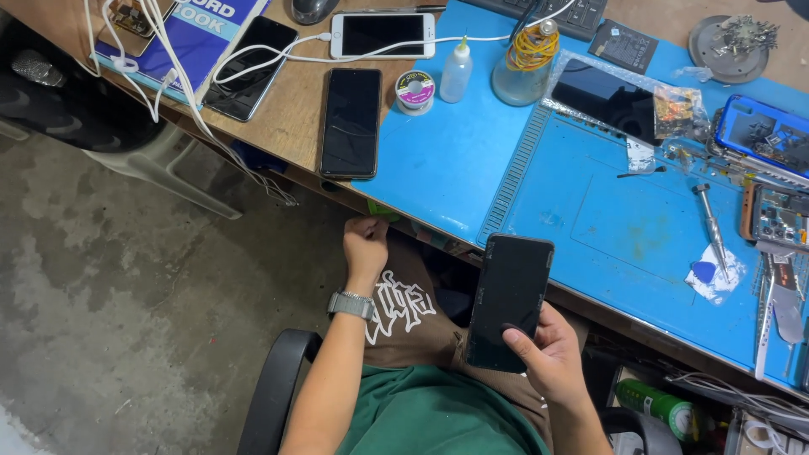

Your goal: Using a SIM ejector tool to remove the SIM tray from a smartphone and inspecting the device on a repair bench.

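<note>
Right hand (552,358): grip clamped on one black slab phone with dark screen (510,299), thumb lying across its lower face, fingers behind. I held it upright-tilted just off the near edge of the table (295,118), over my lap, not touching the blue rubber work mat (455,160).

Left hand (365,244): curled tight into a fist, nothing visible inside it, raised just below the table edge. One metal-banded wristwatch (350,304) on that wrist.

Phones counted lying flat: one black phone (350,122) straddling bare wood and the mat's left border; one black phone (251,66) further left; one white phone (383,34) with a white cable (278,57) plugged in. With mine, four whole handsets.

On the mat: one dark screen panel in a clear plastic bag (619,101), one small white squeeze bottle (456,72), one roll of solder wire (415,89), one glass jar with yellow coil (528,67), one metal-shafted screwdriver (710,223), one blue plectrum-shaped pick (704,271) on a white scrap. At right, two opened phone bodies: blue-framed (763,135) and orange-framed (775,215).

One blue book (198,34) far left. One green can (661,406) below the table.
</note>
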